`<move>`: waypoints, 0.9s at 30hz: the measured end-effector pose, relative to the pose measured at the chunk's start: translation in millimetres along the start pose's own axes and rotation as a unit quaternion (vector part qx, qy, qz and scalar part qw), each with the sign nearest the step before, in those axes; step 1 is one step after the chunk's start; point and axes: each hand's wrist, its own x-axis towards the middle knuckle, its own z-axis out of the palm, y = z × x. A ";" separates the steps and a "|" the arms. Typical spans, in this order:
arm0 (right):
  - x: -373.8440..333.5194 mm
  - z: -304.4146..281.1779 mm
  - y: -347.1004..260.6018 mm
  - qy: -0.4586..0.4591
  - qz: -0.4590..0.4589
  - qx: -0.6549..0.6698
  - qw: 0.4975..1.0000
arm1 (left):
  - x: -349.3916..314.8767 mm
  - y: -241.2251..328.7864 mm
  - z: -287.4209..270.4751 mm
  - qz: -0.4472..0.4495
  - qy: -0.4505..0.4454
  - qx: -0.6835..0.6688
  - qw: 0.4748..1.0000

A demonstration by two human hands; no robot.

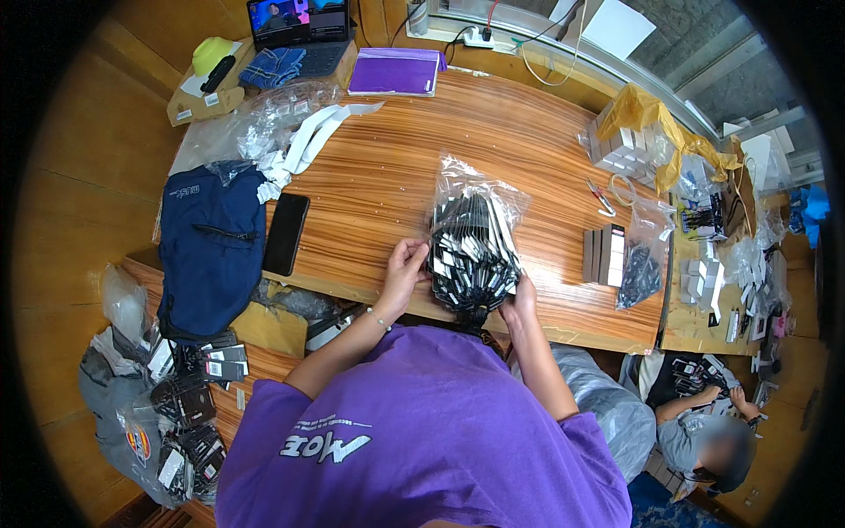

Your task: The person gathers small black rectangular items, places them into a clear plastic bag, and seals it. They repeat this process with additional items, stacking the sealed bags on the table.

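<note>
In front of me at the table's near edge is a clear plastic bag (475,242) packed with many small black and white pieces that look like tags or packaged strips. Its loose, see-through end spreads away from me, while the dark bunched end points toward my body. My left hand (407,271) pinches the bag's left side with bent fingers. On the opposite side, my right hand (521,301) grips the lower right edge, its fingers partly hidden behind the bag.
Left on the table (370,194) lie a black phone (286,235) and a navy backpack (209,251). Small boxes (603,253), a bag of dark pieces (641,268) and pliers (601,199) lie right. A laptop (299,35) stands far left; another person (704,436) works lower right.
</note>
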 end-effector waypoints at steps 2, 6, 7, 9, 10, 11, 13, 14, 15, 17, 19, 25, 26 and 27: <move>-3.7 -3.6 -1.5 -0.029 0.009 0.024 0.999 | -5.5 12.8 8.6 0.037 0.015 0.000 0.999; -24.4 20.3 -15.2 -0.066 -0.027 -0.011 0.997 | -1.7 26.4 16.8 0.102 -0.029 0.070 0.992; -26.8 23.8 -17.9 -0.080 -0.035 -0.027 0.996 | -3.2 34.5 23.7 0.104 -0.014 0.058 0.993; -29.7 28.3 -24.4 -0.095 -0.042 -0.083 0.991 | 2.2 40.9 20.0 0.071 -0.025 0.039 0.996; -34.0 34.7 -28.4 -0.104 -0.046 -0.111 0.987 | 5.0 43.6 18.9 0.055 -0.031 0.030 0.998; -40.8 40.5 -31.2 -0.057 -0.055 -0.162 0.984 | 7.3 44.5 19.6 0.069 -0.011 0.037 0.997; -40.7 41.1 -31.7 -0.061 -0.074 -0.184 0.978 | 12.7 45.3 18.2 0.082 -0.009 0.041 0.996; -40.9 41.8 -32.0 -0.063 -0.083 -0.196 0.975 | 15.2 46.4 16.9 0.089 -0.007 0.043 0.995; -42.6 44.8 -31.2 -0.048 -0.092 -0.193 0.976 | 16.6 49.9 15.6 0.077 -0.006 0.059 0.995; -41.7 44.8 -32.3 -0.057 -0.102 -0.198 0.973 | 20.4 58.9 12.8 0.052 -0.003 0.089 0.995; -40.5 45.2 -34.0 -0.066 -0.109 -0.201 0.971 | 26.2 65.5 8.1 0.076 -0.012 0.137 0.988; -43.0 51.3 -44.5 -0.099 -0.129 -0.190 0.968 | 38.0 86.4 10.4 0.241 0.014 0.280 0.929; -43.7 51.6 -46.4 -0.096 -0.135 -0.189 0.968 | 37.2 91.6 13.7 0.256 0.018 0.286 0.923; -45.8 53.3 -49.4 -0.094 -0.142 -0.188 0.967 | 36.0 97.3 17.4 0.267 0.013 0.282 0.921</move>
